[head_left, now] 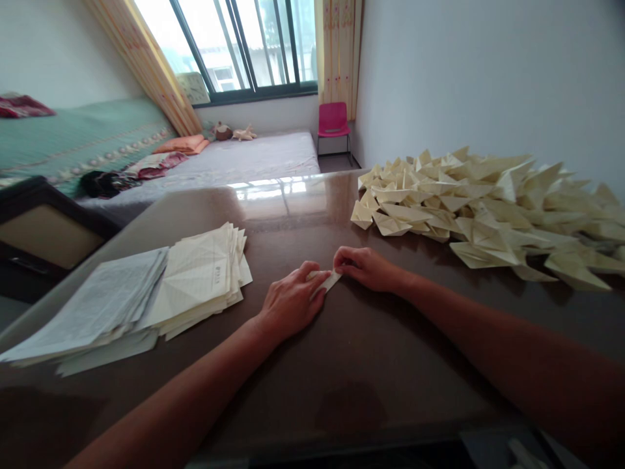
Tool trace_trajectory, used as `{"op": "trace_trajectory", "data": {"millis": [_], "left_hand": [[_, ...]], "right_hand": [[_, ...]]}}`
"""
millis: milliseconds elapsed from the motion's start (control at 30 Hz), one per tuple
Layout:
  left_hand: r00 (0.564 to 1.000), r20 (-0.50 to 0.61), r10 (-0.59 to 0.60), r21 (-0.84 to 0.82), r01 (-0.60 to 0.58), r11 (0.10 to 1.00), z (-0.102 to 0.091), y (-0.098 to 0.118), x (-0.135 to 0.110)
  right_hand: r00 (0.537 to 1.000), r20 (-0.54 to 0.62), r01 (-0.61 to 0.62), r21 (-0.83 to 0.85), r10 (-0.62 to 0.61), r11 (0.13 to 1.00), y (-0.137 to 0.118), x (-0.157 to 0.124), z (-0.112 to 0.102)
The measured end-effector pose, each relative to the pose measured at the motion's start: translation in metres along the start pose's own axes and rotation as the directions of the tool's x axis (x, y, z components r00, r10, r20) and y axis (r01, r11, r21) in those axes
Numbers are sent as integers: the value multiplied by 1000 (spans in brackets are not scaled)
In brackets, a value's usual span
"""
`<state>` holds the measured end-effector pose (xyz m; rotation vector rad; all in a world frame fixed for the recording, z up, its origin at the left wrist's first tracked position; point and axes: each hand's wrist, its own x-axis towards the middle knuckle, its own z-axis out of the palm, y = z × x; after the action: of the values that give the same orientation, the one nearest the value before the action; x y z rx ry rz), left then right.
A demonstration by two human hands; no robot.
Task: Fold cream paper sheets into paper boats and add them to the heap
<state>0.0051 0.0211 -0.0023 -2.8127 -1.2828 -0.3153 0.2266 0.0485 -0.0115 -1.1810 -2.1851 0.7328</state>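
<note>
A small folded piece of paper (333, 281), cream-white and narrow, lies between my two hands over the brown table. My left hand (294, 296) grips its near left part, thumb below and fingers curled over the top. At the paper's right end, my right hand (362, 266) pinches the tip between thumb and fingers. Much of the paper is hidden by the fingers, so its full shape cannot be made out. To the left lies a stack of creased cream paper sheets (198, 277), partly beside printed sheets (105, 296).
Many folded paper boats (469, 202) are heaped on the table's right side, against the wall. The glossy brown table (312, 378) reaches toward a bed (273, 153). A pink chair (333, 120) stands below the window, and a dark cabinet (43, 234) is at left.
</note>
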Motion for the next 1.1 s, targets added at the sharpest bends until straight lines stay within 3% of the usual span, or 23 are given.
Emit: {"op": "trace_trajectory", "data": {"millis": [233,467,567,700,800,900,1000,1100], "left_hand": [[999,-28,36,-65,-38,997,1,-1,-1],[999,-43,24,-120,-30,992,4,-4,0],[999,-43,20,-152,-27,988,4,-4,0],[997,-72,-1,-197,-14,980,7,-7,0],[995,-97,-12,-234,-12,972,10,-8,0],[993,-114,-16,-301,-19,953,9,-8,0],[981,-147,-128,-481,42,876,7,-13,3],[951,-92,-294,-708,145,691,7,-20,7]], "right_hand": [[998,57,-12,118,5,993,0,1,-8],[993,-49,-87,261,103,961,0,2,-2],[991,-62,-100,229,117,968,-4,1,-1],[995,-97,-30,74,37,997,-6,-1,-1],[999,-36,38,-29,-39,999,-7,-2,-1],[999,-6,49,-3,-49,999,-7,-2,-2],[998,2,-56,30,56,998,-3,-1,-7],[988,-10,-156,81,157,984,4,0,-13]]}}
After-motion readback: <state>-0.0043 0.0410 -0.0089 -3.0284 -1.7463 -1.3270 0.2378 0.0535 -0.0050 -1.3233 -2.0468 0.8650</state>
